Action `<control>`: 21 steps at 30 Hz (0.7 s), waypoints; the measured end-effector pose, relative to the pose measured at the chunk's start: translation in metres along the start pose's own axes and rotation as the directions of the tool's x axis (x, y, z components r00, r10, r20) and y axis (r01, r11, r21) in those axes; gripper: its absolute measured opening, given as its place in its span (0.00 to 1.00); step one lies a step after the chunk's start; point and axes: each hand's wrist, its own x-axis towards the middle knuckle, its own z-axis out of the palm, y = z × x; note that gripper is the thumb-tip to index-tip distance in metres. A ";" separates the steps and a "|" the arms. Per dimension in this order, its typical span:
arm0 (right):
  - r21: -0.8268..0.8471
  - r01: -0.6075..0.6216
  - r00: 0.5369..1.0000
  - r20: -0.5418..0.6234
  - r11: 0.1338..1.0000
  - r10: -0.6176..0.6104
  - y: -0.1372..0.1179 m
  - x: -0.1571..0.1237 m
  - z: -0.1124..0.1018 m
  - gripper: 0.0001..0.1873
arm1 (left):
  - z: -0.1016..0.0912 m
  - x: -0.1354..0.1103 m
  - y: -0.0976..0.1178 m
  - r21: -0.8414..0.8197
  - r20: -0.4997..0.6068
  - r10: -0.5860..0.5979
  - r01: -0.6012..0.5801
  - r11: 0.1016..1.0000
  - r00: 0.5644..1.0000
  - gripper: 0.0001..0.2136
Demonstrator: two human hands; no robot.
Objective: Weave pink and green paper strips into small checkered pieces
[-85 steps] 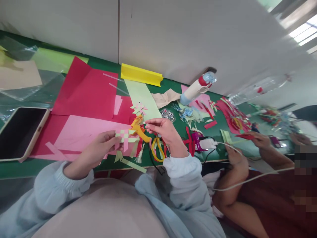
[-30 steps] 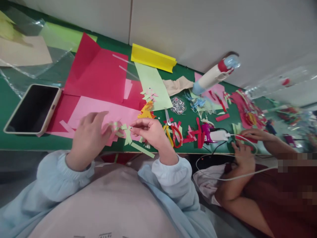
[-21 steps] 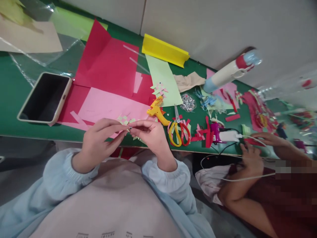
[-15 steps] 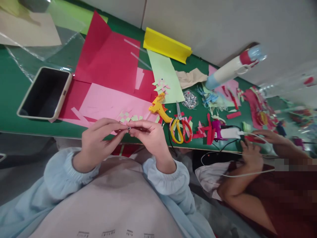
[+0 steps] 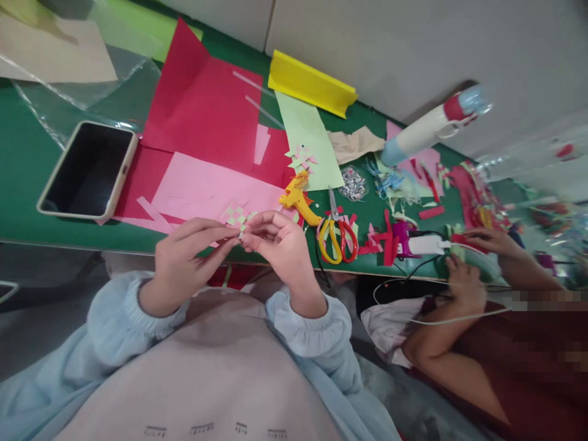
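Both hands' fingers (image 5: 209,225) on tiny piece (image 5: 239,233)

woven piece (image 5: 237,215): pink/lt-green checker. glue gun (image 5: 297,201) yellow. scissors (image 5: 337,236): yellow+red handles. table (image 5: 18,184) dk green.

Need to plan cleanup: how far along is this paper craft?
Done: a pink-and-green woven patch lies on the table, its strips interlaced. In hand: the left hand and right hand pinch a tiny piece between their fingers, too small to identify. Left: probably attaching it; the glue gun and scissors lie untouched beside them.
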 end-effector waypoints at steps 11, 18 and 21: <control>-0.054 0.059 0.998 -0.002 0.997 -0.059 -0.007 -0.006 0.008 0.15 | -0.004 0.002 0.004 -0.061 -0.005 -0.157 0.157 0.986 0.988 0.06; -0.288 0.126 0.986 -0.070 0.949 -0.152 -0.013 -0.011 0.015 0.08 | -0.002 -0.005 -0.003 -0.180 -0.004 -0.185 0.182 0.967 0.983 0.03; -0.362 0.149 0.981 -0.065 0.920 -0.184 -0.013 -0.012 0.015 0.05 | -0.003 -0.005 0.000 -0.268 0.043 -0.228 0.231 0.935 0.973 0.03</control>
